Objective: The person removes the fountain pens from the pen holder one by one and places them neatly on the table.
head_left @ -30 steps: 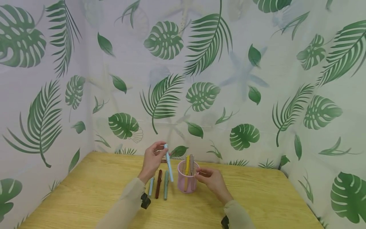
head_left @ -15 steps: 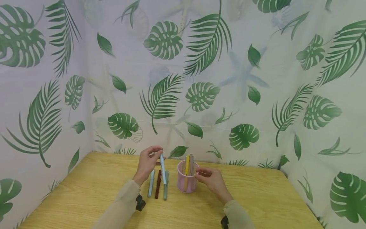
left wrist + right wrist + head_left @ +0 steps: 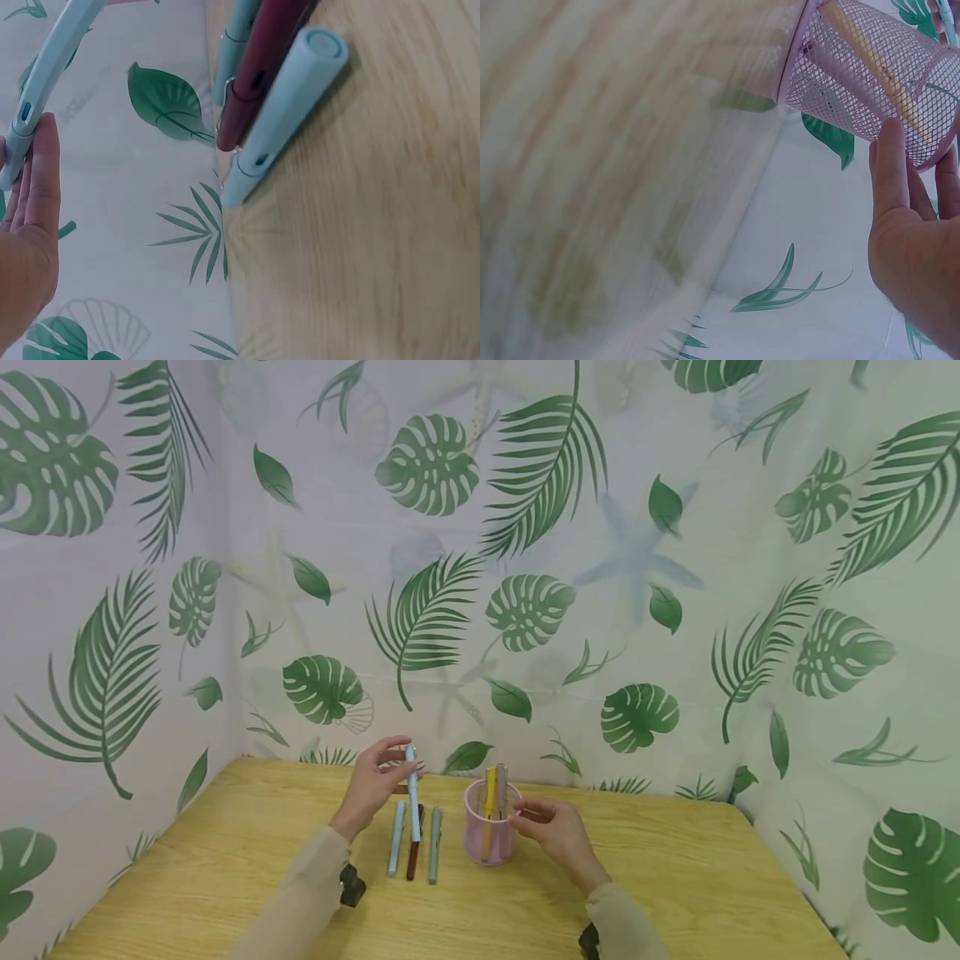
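Observation:
My left hand (image 3: 372,785) pinches a light blue pen (image 3: 413,802) near its upper end and keeps it raised, pointing down over the table. Below it lie another light blue pen (image 3: 397,839), a dark red pen (image 3: 412,864) and a grey-green pen (image 3: 435,847), side by side. The raised pen partly covers the dark red one in the head view. A pink mesh pen cup (image 3: 472,839) stands upright to their right, with a yellow pen (image 3: 491,793) and a grey pen (image 3: 502,787) inside. My right hand (image 3: 558,835) holds the cup's right side near the rim, thumb (image 3: 891,161) against the mesh.
The wooden table (image 3: 247,860) extends to both sides and in front of the pens. Behind it hangs a white cloth (image 3: 555,693) printed with green leaves, which also closes off the left and right sides.
My left hand has moved left with the light blue pen, from beyond the grey-green pen to above the dark red one. The right hand and the cup have stayed put.

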